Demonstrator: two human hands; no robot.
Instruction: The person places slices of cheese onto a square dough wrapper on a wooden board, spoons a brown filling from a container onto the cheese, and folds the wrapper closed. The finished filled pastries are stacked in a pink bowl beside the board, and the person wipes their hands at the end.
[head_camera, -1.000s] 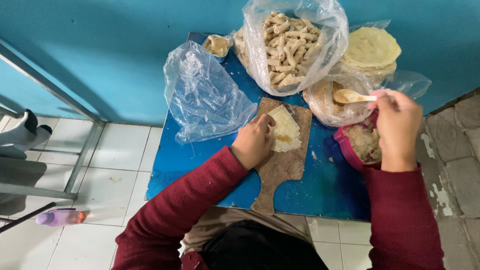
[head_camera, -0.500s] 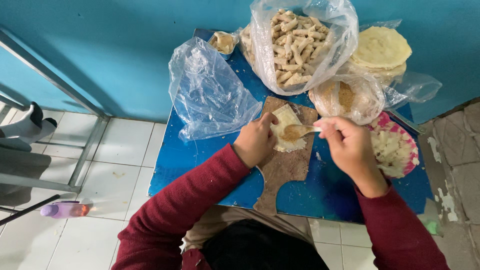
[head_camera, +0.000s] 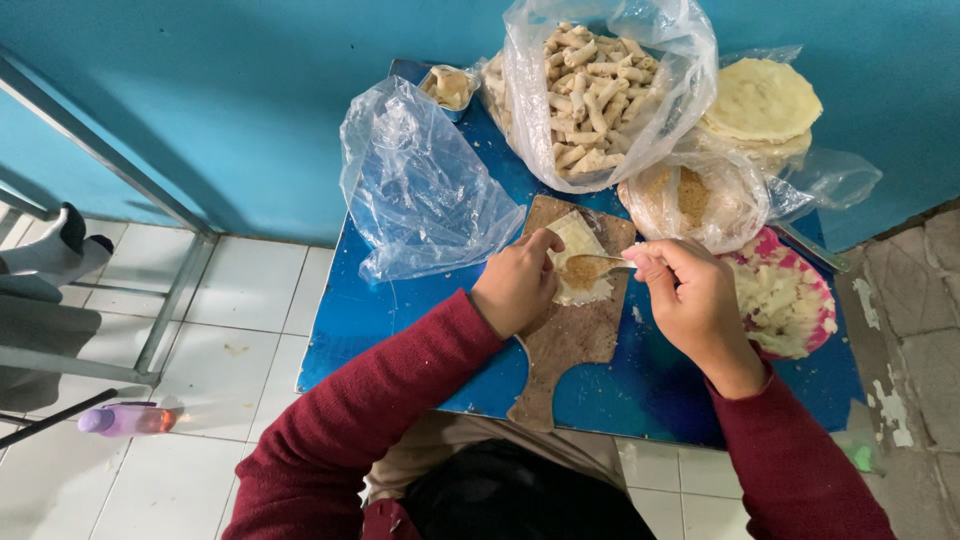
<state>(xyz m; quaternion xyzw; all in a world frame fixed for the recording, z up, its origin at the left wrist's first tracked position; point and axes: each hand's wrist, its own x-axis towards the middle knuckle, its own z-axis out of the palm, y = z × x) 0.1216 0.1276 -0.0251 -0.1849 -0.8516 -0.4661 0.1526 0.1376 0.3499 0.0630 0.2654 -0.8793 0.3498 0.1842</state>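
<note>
Spoon (head_camera: 592, 267) of grainy brown filling over thin pale wrapper (head_camera: 580, 258)

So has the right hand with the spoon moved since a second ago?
Yes. The right hand has come left from the pink bowl and now holds the filled spoon over the pale wrapper on the brown wooden board.

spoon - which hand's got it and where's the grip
The right hand holds the spoon by its handle end; the left hand only presses the wrapper.
</note>
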